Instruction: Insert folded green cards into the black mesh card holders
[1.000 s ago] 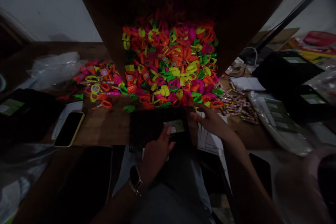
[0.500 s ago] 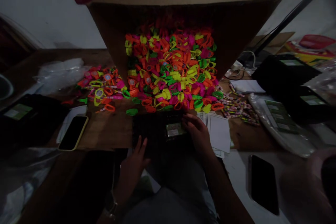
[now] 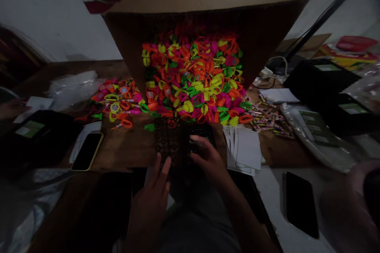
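Curving right fingers [image 3: 201, 141] over glossy black pack [image 3: 202, 129]

Your black piece [image 3: 179, 144] | ring-patterned openwork left, glossy dark right | lay before you at the front of your table [image 3: 118, 148]
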A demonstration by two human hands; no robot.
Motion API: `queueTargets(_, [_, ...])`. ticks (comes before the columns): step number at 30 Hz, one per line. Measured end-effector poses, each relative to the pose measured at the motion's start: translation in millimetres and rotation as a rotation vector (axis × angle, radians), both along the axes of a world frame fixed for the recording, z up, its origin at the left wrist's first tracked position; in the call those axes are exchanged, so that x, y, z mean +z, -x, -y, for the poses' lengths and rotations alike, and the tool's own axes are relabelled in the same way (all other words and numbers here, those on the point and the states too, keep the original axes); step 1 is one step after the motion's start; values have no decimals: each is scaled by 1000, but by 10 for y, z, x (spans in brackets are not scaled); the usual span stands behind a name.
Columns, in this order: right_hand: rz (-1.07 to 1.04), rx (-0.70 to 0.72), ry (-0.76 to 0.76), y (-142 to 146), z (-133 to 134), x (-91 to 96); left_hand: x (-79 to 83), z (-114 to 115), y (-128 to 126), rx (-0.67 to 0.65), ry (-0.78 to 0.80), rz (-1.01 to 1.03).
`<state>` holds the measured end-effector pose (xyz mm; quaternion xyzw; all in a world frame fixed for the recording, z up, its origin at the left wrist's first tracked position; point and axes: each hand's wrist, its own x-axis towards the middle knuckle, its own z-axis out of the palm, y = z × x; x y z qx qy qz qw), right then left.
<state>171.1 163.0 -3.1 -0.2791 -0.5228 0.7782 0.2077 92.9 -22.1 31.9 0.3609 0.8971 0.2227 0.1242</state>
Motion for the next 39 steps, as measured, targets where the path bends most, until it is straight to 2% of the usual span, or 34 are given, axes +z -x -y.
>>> queueTargets(3, [95,-92,-97,-298,-313,-127,125,-194,31,121,-247,222])
queueTargets(6, [319,-93,-422,-463,-503,-290,188,-455,215,230,-481,541])
queueTargets(8, [441,-120,-686,-466,-533,-349,176,-660,351,259,-586,707])
queueTargets(9, [452,-150,-763,-447,-523,-350,154,-765,407,245,-619,744])
queueTargets(11, [393,-195,-778,-394,-464,-296,84,-966,483,206,-648,733])
queueTargets(12, [335,-172,-716,-370,-422,-247,40,-1055,504,191,-645,697])
queueTargets(15, [124,91,-353,-333,-281,-85,-93,-1248,520,177,-601,543])
queueTargets(17, [47,221,-137,-337,-211,-22,-148,-1296,514,173,-553,439])
queueTargets(19, [35,216,-49,-352,-179,-5,-148,-1272,502,170,-555,346])
queueTargets(21, [36,142,-51,-371,-179,-10,-87,-1187,475,119,-588,201])
queueTargets(23, [6,68,-85,-385,-193,-5,16,-1072,426,-86,-532,85])
queueTargets(24, [-13,44,-110,-389,-200,4,70,-1017,394,-221,-448,79])
queueTargets(26, [-27,26,-167,-388,-214,30,159,-934,326,-411,-239,190])
queueTargets(28, [36,-14,-266,-374,-231,48,204,-901,269,-417,-98,312])
queueTargets(31, [157,-110,-564,-340,-270,54,191,-924,222,-327,-22,350])
queueTargets(34, [117,-65,-844,-309,-309,83,141,-961,203,-318,1,339])
queueTargets(39, [98,7,-1122,-302,-366,226,101,-954,180,-364,5,295])
